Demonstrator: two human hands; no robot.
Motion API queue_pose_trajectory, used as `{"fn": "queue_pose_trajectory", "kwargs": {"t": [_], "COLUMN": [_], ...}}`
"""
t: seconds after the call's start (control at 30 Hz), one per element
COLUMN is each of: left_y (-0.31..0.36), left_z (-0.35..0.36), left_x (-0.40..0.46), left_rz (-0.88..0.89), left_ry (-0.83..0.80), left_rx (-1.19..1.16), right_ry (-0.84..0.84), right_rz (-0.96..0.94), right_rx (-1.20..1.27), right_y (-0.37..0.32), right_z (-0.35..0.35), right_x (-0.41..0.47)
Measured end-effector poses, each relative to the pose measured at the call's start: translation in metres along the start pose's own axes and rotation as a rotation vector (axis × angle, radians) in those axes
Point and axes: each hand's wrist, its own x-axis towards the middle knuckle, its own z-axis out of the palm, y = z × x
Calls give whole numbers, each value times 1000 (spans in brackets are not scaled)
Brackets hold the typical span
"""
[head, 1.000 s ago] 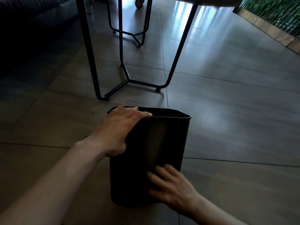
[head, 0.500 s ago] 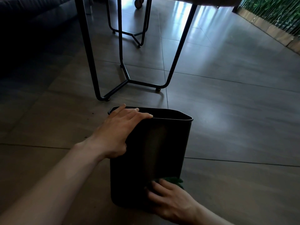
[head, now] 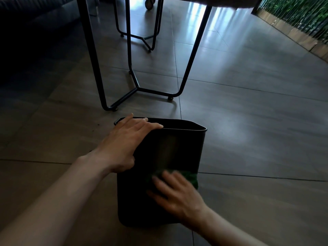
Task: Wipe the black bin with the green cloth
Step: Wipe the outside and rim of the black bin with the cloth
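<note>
The black bin (head: 170,150) stands upright on the tiled floor, low in the middle of the head view. My left hand (head: 124,141) lies over its near left rim, fingers stretched along the edge and thumb down the side. Lower on the bin's near wall, my right hand (head: 177,194) presses the green cloth (head: 190,177) flat against the plastic with spread fingers. The hand is blurred by motion. Most of the cloth is hidden under it; only a green edge shows at the bin's right side.
A table's black metal legs (head: 136,89) stand on the floor just beyond the bin. A dark sofa (head: 26,23) fills the far left. A green plant wall (head: 301,13) with a wooden base runs along the far right.
My right hand has slid the cloth up the bin's near wall from near its base, and more green shows at the right. My left hand and the bin have stayed put.
</note>
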Motion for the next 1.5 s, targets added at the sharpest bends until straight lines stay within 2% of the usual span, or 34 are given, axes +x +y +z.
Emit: {"fn": "queue_pose_trajectory", "kwargs": {"t": [0.07, 0.13, 0.3, 0.37, 0.43, 0.53, 0.6, 0.67, 0.77, 0.83, 0.93, 1.13, 1.2, 1.3, 1.37, 1.43, 1.5], "left_y": [0, 1, 0, 1, 2, 3, 3, 3, 3, 4, 4, 5, 4, 3, 2, 1, 1], "left_z": [0, 0, -2, -3, -3, -2, -2, -2, -3, -3, -4, -3, -3, -2, -2, -1, 0], "left_x": [-1, -2, -2, -2, -3, -4, -4, -4, -4, -3, -3, -4, -4, -3, -3, -3, -3], "left_rz": [3, 3, 14, 9, 6, -5, -4, -2, -1, -1, -5, 3, 6, 19, 16, 16, 14], "left_ry": [2, 1, -12, -9, -8, -17, -15, -20, -29, -30, -23, -14, -10, -10, -2, -4, -9], "left_rx": [-10, -17, -47, -59, -49, -17, -7, -13, -21, -28, -33, -13, -17, -29, -47, -41, -28], "right_ry": [-69, -60, 212, 245, 208, 44, -38, -19, 129, 191, 165, -55, -26, 125, 180, 166, 108], "right_rz": [-92, -69, 326, 381, 297, 25, -55, 36, 304, 395, 353, -5, 60, 315, 401, 380, 271], "right_rx": [12, 34, 22, 1, -19, -11, -8, 30, 59, 31, -19, -14, 3, 10, 7, -14, -39], "right_y": [-9, 1, 62, 65, 49, 13, 1, 7, 41, 64, 61, 4, 13, 45, 61, 58, 43], "right_z": [-1, -8, -26, -25, -18, -10, -13, -20, -33, -39, -30, -13, -19, -31, -34, -30, -25], "right_x": [-14, -12, 40, 50, 41, 5, -9, -5, 24, 45, 50, -6, -1, 31, 49, 51, 37]}}
